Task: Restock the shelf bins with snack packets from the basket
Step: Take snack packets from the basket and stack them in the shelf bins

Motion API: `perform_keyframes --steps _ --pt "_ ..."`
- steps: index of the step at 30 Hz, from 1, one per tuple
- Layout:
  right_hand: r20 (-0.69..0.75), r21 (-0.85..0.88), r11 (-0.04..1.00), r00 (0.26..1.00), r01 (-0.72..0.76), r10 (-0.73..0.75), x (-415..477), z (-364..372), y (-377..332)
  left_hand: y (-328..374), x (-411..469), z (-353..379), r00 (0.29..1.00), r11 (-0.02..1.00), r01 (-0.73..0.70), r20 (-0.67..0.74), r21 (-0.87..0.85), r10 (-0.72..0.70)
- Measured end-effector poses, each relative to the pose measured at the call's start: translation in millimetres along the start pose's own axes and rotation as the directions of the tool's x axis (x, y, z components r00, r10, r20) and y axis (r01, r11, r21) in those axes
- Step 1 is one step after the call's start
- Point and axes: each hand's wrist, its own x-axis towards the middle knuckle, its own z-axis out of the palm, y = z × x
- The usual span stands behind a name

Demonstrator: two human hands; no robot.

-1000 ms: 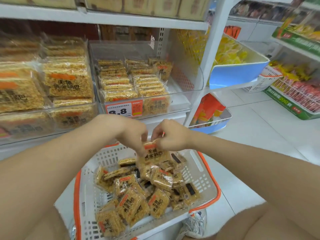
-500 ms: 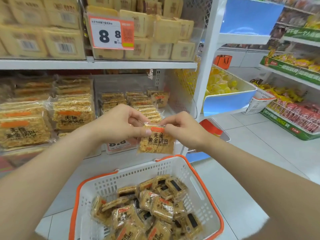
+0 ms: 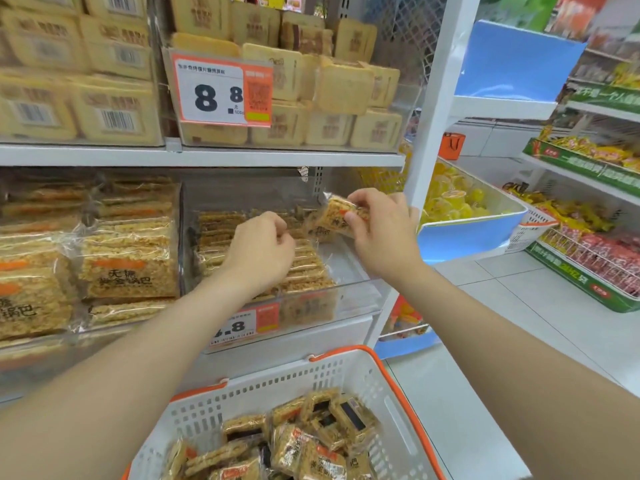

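Head view.

- **Item:** snack packet (image 3: 341, 216), pinched at its edge by my right hand (image 3: 384, 237), above the right rear of the clear bin (image 3: 349, 268).
- **Left hand (image 3: 259, 251):** fingers curled over the bin's packet rows (image 3: 306, 268). I cannot tell whether it holds anything.
- **Basket (image 3: 277, 386):** below the bin, with more packets in it.
- **Advice:** I would stand this packet on edge in the bin's bare right side, in line with the rows.
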Motion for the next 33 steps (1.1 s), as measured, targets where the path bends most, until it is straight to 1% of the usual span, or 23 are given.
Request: perform_keyframes --steps 2,5,7,10,14,16,18,21,23,25,27,29,31,33 --pt "0.032 -0.118 0.992 0.998 0.052 -0.049 8.4 9.3 5.6 -9.7 11.5 13.5 0.997 0.989 -0.036 0.077 0.142 0.025" --pt "0.096 -0.26 0.957 0.989 0.131 -0.11 22.5 21.8 8.7 -19.5 25.3 27.3 0.99 0.935 -0.095 0.134 0.343 0.051" --pt "0.142 -0.352 0.917 0.979 0.187 -0.145 30.0 32.6 8.7 -21.0 32.1 32.4 0.984 0.91 -0.109 0.175 0.401 0.041" --pt "0.21 -0.484 0.834 0.961 0.264 -0.183 37.2 49.6 6.8 -22.8 41.9 36.0 0.974 0.897 -0.104 0.226 0.431 0.004" --pt "0.26 -0.471 0.814 0.935 0.34 -0.24 46.5 67.9 3.5 -26.5 50.9 35.9 0.959 0.878 -0.101 0.279 0.469 -0.039" --pt "0.264 -0.499 0.785 0.927 0.367 -0.266 50.0 73.2 2.0 -28.8 53.9 34.9 0.953 0.865 -0.107 0.299 0.491 -0.052" --pt "0.224 -0.532 0.765 0.932 0.363 -0.287 51.3 80.5 3.1 -29.4 55.9 33.6 0.947 0.847 -0.107 0.313 0.521 -0.073" --pt "0.144 -0.536 0.781 0.946 0.32 -0.289 53.8 91.8 5.6 -27.8 57.8 29.7 0.946 0.809 -0.103 0.307 0.579 -0.1" --pt "0.149 -0.52 0.79 0.945 0.325 -0.29 54.7 94.9 6.8 -27.8 57.8 27.3 0.946 0.793 -0.101 0.306 0.6 -0.11" --pt "0.24 -0.493 0.802 0.939 0.337 -0.246 54.1 95.2 8.5 -27.4 57.9 25.4 0.944 0.786 -0.105 0.309 0.609 -0.113" --pt "0.369 -0.444 0.831 0.913 0.336 -0.172 53.1 93.5 8.8 -26.3 57.4 23.8 0.945 0.782 -0.111 0.308 0.614 -0.108" --pt "0.441 -0.436 0.843 0.892 0.314 -0.104 52.9 92.6 7.1 -24.9 56.5 23.1 0.947 0.773 -0.116 0.303 0.624 -0.103" --pt "0.433 -0.44 0.854 0.899 0.278 -0.07 53.8 94.7 5.4 -24.4 55.8 22.8 0.95 0.763 -0.119 0.296 0.636 -0.099" --pt "0.382 -0.434 0.871 0.922 0.233 -0.057 54.8 97.8 6.2 -24.9 55.4 22.9 0.953 0.753 -0.123 0.288 0.647 -0.092"
